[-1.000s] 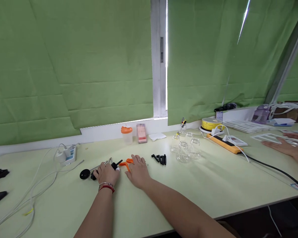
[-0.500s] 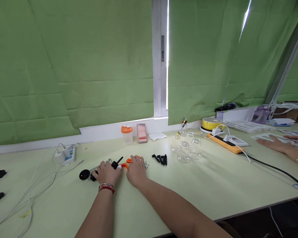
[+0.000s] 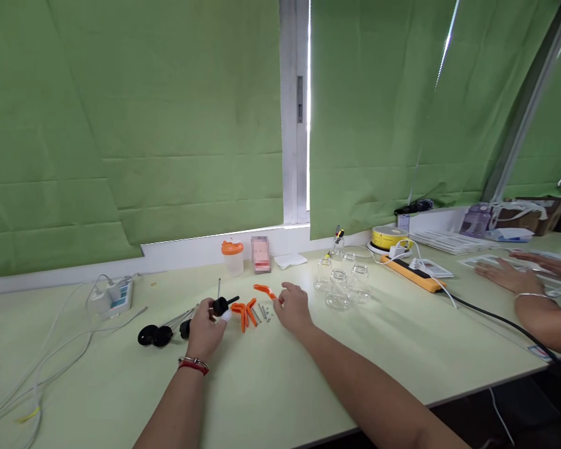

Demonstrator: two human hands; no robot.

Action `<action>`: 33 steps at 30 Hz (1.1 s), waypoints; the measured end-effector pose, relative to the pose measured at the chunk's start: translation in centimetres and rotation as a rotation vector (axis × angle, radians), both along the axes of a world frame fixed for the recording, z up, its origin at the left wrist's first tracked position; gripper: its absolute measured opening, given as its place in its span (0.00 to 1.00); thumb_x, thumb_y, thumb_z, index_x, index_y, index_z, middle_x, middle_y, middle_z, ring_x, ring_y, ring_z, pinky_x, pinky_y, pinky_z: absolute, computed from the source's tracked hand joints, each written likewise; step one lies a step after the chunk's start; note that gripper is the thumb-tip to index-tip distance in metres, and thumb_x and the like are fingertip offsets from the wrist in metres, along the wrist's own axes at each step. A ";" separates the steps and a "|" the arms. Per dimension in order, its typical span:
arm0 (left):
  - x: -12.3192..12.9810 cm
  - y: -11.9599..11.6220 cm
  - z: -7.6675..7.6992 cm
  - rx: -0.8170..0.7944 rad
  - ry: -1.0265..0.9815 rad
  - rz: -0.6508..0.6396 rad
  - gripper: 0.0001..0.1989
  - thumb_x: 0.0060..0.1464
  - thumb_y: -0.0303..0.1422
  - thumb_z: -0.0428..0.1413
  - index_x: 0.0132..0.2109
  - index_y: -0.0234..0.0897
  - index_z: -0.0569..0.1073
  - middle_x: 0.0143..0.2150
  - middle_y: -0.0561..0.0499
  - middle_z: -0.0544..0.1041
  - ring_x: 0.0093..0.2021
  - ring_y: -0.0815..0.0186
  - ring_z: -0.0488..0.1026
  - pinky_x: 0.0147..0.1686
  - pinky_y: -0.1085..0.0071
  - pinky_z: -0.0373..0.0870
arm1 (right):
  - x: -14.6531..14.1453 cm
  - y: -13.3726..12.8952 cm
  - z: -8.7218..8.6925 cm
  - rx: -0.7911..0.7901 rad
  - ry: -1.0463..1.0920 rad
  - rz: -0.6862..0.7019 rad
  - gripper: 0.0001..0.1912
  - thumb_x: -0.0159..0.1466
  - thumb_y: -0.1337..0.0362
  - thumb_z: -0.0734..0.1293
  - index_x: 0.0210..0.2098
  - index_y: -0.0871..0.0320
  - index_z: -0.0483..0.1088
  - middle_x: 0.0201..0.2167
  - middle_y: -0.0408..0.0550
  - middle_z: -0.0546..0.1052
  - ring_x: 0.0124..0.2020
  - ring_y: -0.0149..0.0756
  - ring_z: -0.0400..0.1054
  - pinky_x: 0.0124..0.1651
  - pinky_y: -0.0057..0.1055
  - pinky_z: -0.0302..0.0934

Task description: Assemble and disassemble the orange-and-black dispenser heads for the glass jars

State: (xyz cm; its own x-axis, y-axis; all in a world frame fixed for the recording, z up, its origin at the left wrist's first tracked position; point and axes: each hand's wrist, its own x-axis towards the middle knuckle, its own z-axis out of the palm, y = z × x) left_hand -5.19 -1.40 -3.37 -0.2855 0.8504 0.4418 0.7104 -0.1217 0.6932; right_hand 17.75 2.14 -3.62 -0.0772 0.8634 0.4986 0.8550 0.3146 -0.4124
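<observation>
My left hand [image 3: 206,332] is closed around a black cap-like part [image 3: 220,306] with a short rod sticking out to the right. Between finger and thumb of my right hand [image 3: 293,308] is a bent orange handle [image 3: 263,289], raised at its far end. Several similar orange handles [image 3: 244,313] lie between the hands, beside small metal screws [image 3: 264,312]. Left of my left hand rest round black discs [image 3: 163,336] with thin metal rods, and another black part [image 3: 184,329] sits partly behind my fingers.
Several clear glass jars [image 3: 338,290] stand right of centre. Behind are an orange-lidded cup [image 3: 234,259] and a small box [image 3: 261,255]. An orange power strip [image 3: 411,273] and a white one [image 3: 121,296] trail cables. At right, another person's hands [image 3: 505,274] lie over white sheets.
My right hand has lifted and moved right with an orange handle, uncovering the other handles and screws. The small black pieces to its right are now hidden. The view has shifted slightly right.
</observation>
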 end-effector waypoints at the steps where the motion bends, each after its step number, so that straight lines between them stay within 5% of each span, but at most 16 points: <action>1: 0.3 -0.1 -0.1 -0.019 -0.084 -0.090 0.18 0.46 0.40 0.54 0.44 0.40 0.62 0.33 0.51 0.72 0.32 0.64 0.71 0.33 0.68 0.68 | 1.1 0.1 -0.2 0.009 0.028 0.005 0.10 0.60 0.62 0.60 0.27 0.56 0.70 0.53 0.52 0.69 0.53 0.45 0.60 0.53 0.43 0.52; 5: 1.9 -0.8 -0.2 -0.099 -0.325 -0.441 0.20 0.43 0.35 0.56 0.44 0.41 0.60 0.35 0.52 0.72 0.34 0.65 0.72 0.34 0.70 0.68 | 4.3 0.1 -1.2 0.024 0.089 0.038 0.10 0.60 0.63 0.61 0.23 0.57 0.67 0.51 0.54 0.70 0.52 0.43 0.62 0.51 0.38 0.56; 12: 3.5 -1.9 -0.1 -0.221 -0.316 -0.725 0.18 0.40 0.27 0.57 0.41 0.40 0.65 0.36 0.52 0.71 0.37 0.65 0.71 0.37 0.70 0.67 | 4.8 -0.5 -1.7 0.010 0.107 0.076 0.10 0.61 0.63 0.60 0.24 0.57 0.67 0.51 0.54 0.69 0.54 0.43 0.60 0.53 0.38 0.55; 33: 2.9 -1.5 -1.0 -0.285 -0.483 -0.902 0.22 0.40 0.23 0.62 0.44 0.39 0.68 0.38 0.50 0.70 0.39 0.64 0.67 0.40 0.68 0.65 | 4.4 -1.1 -1.7 0.066 0.097 0.259 0.07 0.59 0.67 0.64 0.25 0.59 0.69 0.49 0.54 0.71 0.52 0.44 0.60 0.52 0.41 0.54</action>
State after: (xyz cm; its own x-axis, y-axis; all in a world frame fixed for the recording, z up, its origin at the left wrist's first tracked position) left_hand -2.25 -2.94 -4.38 0.4109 0.8893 0.2009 0.0801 -0.2548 0.9637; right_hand 22.17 1.06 -5.32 -0.2401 0.7868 0.5686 0.7003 0.5460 -0.4599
